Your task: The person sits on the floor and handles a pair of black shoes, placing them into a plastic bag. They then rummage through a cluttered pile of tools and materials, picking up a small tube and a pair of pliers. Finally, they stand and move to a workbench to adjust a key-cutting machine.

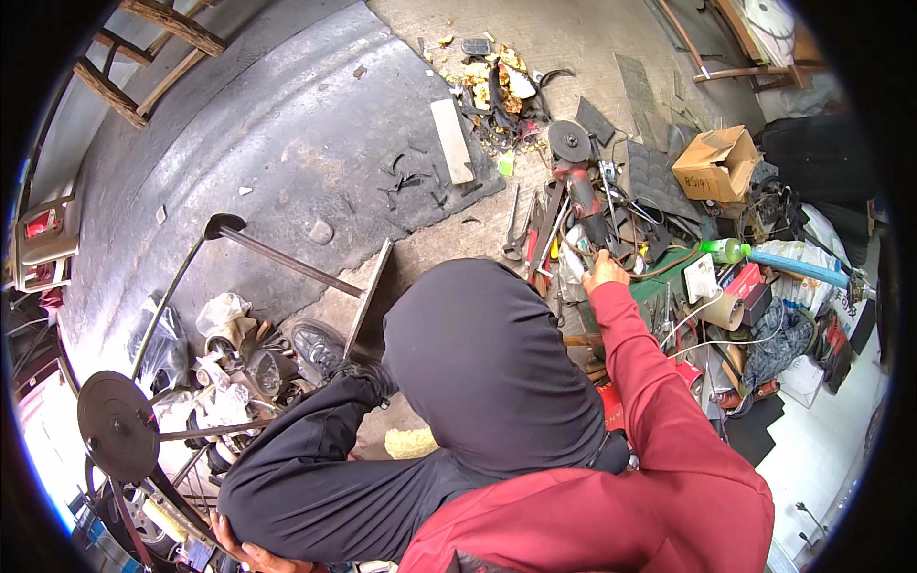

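Observation:
At lower left, my left hand (250, 546) shows beside my bent knee, fingers apart, next to a dark metal stand with a round disc (118, 426). Among scattered tools at the right, my right hand (605, 271) has curled fingers on something I cannot make out. Just beyond it lies a red-and-black angle grinder (581, 196) with a dark disc, beside wrenches (515, 235) and other hand tools. A long metal bar (296, 264) runs from a round base to an upright plate (368, 301) beside my shoe.
Cardboard box (714, 166), green bottle (726, 250), blue tube (799, 265) and loose cables clutter the right. A pale board (452, 141) and scraps (492, 86) lie ahead. Bagged items (229, 372) crowd the left, below a dark mat (239, 143). Wooden frames (159, 38) stand at upper left.

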A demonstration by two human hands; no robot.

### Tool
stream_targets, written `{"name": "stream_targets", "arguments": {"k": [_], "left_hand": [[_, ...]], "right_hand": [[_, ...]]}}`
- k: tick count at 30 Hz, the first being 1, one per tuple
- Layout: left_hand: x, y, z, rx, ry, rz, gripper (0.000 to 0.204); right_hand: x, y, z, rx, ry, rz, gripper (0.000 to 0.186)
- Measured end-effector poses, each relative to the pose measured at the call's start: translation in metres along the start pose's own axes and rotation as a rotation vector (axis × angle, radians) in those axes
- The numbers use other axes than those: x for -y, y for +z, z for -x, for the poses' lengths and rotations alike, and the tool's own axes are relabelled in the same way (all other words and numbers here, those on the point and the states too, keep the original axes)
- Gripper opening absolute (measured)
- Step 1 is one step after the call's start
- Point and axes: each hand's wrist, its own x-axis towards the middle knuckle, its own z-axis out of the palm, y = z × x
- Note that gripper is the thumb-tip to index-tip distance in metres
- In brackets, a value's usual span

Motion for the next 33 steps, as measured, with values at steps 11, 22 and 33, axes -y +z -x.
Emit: {"name": "stream_targets", "arguments": {"k": [11,22,33], "left_hand": [[-0.074,0.016,-0.079,0.361,0.113,-0.306,0.029],[-0.198,0.14,-0.149,0.561,0.697,0.143,0.032],[-0.186,0.185,-0.175,0.827,-0.141,1.172,0.039]], "right_hand": [[-0.004,-0.084,0.012,-0.101,-0.204,-0.148,0.029],[0.106,-0.309,0.065,0.383,-0.458,-1.652,0.023],[0.246,-0.386,0.151,0.87,-0.811,-1.553,0.034]]}}
